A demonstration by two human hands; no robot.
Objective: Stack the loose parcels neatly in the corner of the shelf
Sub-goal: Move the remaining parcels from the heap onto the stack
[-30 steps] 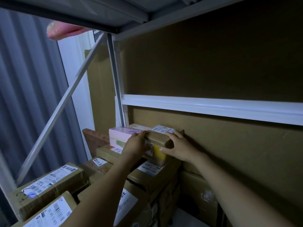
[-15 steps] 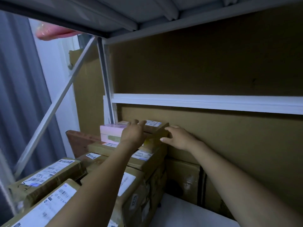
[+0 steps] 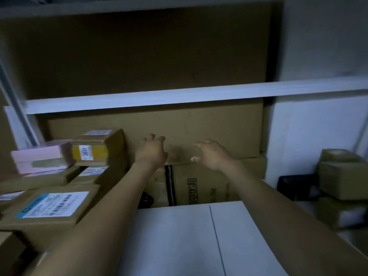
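at the left corner of the white shelf (image 3: 179, 240), a brown cardboard parcel with yellow tape (image 3: 93, 154) sits atop labelled parcels (image 3: 53, 206) beside a flat pink box (image 3: 39, 156); left hand (image 3: 152, 151) and right hand (image 3: 212, 154) hover empty, fingers loosely curled.

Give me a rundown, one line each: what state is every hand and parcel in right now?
Left hand: empty, fingers loosely spread.
Right hand: empty, fingers loosely spread.
Yellow-sided parcel: sealed, flat on top of the stack, untouched.
Pink box: closed, lying beside it.
Labelled parcel: sealed, label up, lower in the stack.
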